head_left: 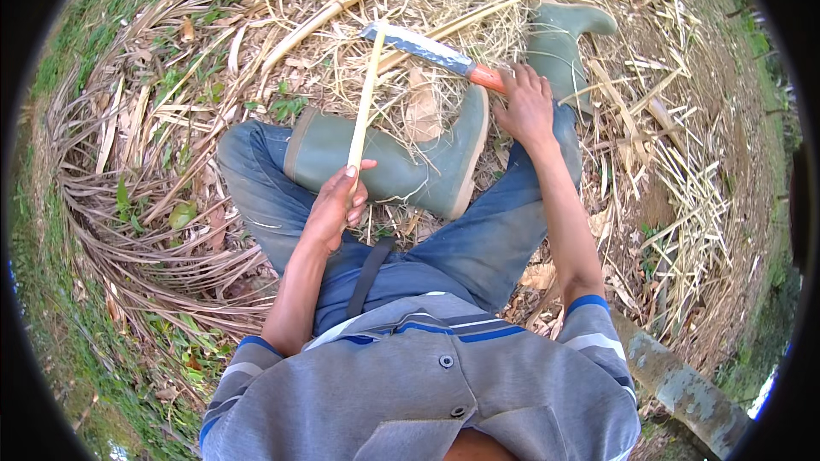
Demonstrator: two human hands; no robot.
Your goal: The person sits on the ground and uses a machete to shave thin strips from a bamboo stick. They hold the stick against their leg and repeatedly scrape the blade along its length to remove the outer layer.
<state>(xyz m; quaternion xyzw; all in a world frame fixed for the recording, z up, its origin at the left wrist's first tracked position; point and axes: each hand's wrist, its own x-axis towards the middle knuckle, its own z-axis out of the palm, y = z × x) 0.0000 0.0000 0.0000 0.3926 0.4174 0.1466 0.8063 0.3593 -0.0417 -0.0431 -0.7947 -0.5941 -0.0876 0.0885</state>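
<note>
Head view: a green boot (367, 158) lies sideways; the right hand (526, 109), past its sole, and left hand (333, 209), near its shaft, have fingers closed around a knife (431, 53) beyond the boot and a pale strip (367, 102) crossing it, respectively.

Scuffed metal blade (427, 50), matt boots (363, 156)

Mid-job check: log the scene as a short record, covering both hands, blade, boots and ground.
Left hand: holds a long pale strip
Right hand: grips a knife's orange handle
Blade: overlaps the strip near its far end; contact unclear
Boots: green, both worn
Ground: pale shavings right, dry fronds left
</note>
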